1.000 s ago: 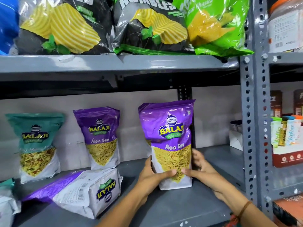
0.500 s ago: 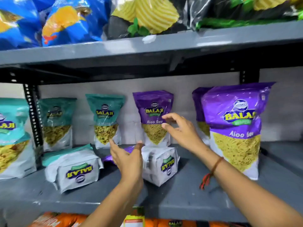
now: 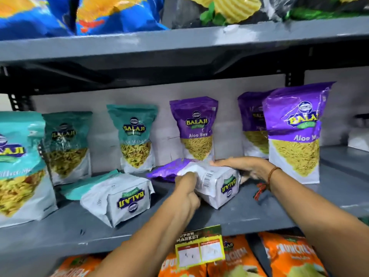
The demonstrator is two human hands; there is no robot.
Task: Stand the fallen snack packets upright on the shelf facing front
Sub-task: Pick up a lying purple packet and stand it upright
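Observation:
A purple Aloo Sev packet [image 3: 216,181] lies flat on the grey shelf [image 3: 249,214], its white base toward me. My left hand [image 3: 186,186] grips its near left side, and my right hand [image 3: 241,166] rests over its top right edge. To its left a teal packet [image 3: 117,194] also lies fallen, base forward. Upright packets stand behind: a purple one [image 3: 196,128] at the back, another purple one [image 3: 295,132] at the right front, and teal ones [image 3: 135,136] to the left.
A large teal packet [image 3: 18,166] stands at the far left front. Blue and black chip bags [image 3: 79,15] fill the upper shelf. Orange packets [image 3: 285,256] and a price tag [image 3: 199,248] sit below the shelf edge.
My view has shifted left. Both hands have left the upright purple packet at the right, reached across and closed on the fallen purple packet.

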